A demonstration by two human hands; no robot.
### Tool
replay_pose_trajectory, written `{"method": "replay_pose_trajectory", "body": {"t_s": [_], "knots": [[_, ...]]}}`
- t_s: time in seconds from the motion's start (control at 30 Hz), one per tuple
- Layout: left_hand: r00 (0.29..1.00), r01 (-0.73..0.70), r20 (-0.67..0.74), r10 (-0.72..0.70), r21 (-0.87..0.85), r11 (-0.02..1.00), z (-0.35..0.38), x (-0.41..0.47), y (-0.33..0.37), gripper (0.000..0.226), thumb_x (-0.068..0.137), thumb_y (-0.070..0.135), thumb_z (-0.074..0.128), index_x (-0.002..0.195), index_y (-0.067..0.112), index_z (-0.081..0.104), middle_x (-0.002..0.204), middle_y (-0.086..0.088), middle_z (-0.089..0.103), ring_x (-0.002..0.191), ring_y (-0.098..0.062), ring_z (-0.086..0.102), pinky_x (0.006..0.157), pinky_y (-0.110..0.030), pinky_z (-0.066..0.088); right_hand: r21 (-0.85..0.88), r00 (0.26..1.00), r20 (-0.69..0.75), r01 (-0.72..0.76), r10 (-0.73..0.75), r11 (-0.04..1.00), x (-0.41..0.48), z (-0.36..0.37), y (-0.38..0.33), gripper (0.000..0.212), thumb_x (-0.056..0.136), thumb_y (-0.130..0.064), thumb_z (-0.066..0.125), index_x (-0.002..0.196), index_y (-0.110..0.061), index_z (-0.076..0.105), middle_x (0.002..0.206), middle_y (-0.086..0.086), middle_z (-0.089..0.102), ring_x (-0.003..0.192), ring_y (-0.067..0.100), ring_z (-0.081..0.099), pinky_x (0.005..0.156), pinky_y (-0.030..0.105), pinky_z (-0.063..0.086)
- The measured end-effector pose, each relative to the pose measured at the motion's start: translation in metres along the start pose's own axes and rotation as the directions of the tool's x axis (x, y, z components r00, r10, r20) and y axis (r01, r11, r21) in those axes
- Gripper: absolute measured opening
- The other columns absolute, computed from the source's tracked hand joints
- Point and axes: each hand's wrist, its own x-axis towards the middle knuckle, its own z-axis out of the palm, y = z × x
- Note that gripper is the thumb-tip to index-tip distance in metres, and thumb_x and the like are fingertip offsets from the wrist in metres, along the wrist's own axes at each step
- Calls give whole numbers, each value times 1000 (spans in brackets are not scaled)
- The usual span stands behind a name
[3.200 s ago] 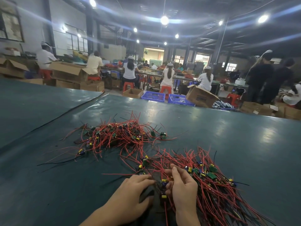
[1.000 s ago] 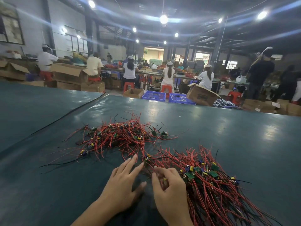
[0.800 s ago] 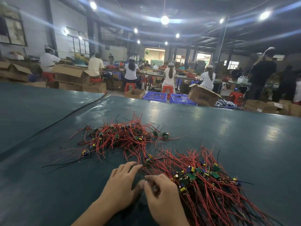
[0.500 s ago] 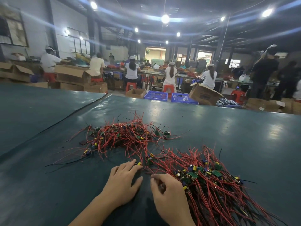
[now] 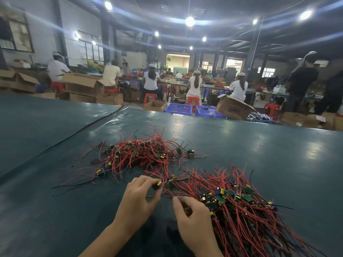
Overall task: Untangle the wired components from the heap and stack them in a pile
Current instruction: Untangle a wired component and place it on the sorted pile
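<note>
The left hand pinches a small component with a yellow part between thumb and curled fingers, low over the bench, in the gap between the two bundles. The heap, a loose tangle of red and black leads with small boards, lies farther out and to the left, and its nearest strands reach close to the held component. The right hand sits just beside the left, its fingers curled narrow at the near-left edge of the pile; whether they grip a wire there I cannot tell. The pile lies to the right, its red leads fanned toward the near-right corner, with green boards and yellow-topped parts gathered along its upper side. Beyond the bench stand boxes, blue crates and seated people at long tables
</note>
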Motion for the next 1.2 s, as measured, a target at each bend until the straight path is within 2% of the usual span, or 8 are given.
{"method": "replay_pose_trajectory", "body": {"t_s": [0.17,0.33,0.5,0.6,0.73,0.93,1.1,1.2], "knots": [[938,-344,-62,340,-50,938,2,-2,16,28,82,28,71,108,17,69,102,6,64,97,-11,57,87,-25,45,366,995,-45,-68,91,928,2,-2,-9,34,95,-36,54,73,-24,76,66,2,69,59,10,58,59,31,47],[912,-410,-35,408,-83,908,3,-6,25,27,81,23,72,106,14,71,104,4,65,101,-10,57,88,-25,48,382,991,-89,-55,96,922,4,-3,-4,33,95,-25,58,67,-17,73,53,-1,57,51,13,47,50,26,37],[981,-190,-34,192,-404,895,-3,-7,35,8,85,23,63,80,21,57,85,8,56,78,-10,55,69,-24,47,359,980,-187,-3,75,933,4,-4,-1,27,96,-24,58,75,-18,75,56,-6,58,51,5,46,51,19,37],[984,150,166,-72,-528,836,-3,-6,39,53,94,57,44,62,16,54,62,-1,55,58,-15,52,55,-35,44,408,984,-170,31,42,913,3,-5,-7,26,95,-22,58,76,-15,75,53,-6,53,49,3,42,48,15,35],[741,665,591,-319,-579,471,0,-1,46,66,86,67,38,59,14,68,62,-8,66,56,-16,62,57,-25,49,477,999,-39,31,-14,878,0,-4,-15,30,91,-31,53,73,-16,72,59,4,63,52,12,55,51,20,45],[789,613,500,-357,-670,417,0,0,53,49,87,44,46,76,8,76,65,-13,71,52,-13,64,49,-17,46,488,992,-55,-76,117,870,0,-5,-14,35,91,-39,51,76,-8,59,59,-4,52,57,11,48,56,24,44],[825,548,395,-404,-731,405,-1,1,51,48,88,45,43,81,14,79,64,-13,70,52,-17,64,48,-20,47,385,984,-54,-139,173,912,4,-5,-7,32,95,-26,58,78,-3,72,70,22,65,64,29,56,64,44,49],[851,514,364,-379,-729,452,0,1,49,42,89,43,44,83,20,79,60,-9,69,50,-15,62,46,-18,45,358,993,-34,-96,116,929,2,-4,-8,27,95,-23,60,76,-19,79,73,21,70,75,44,63,70,52,53]]}}
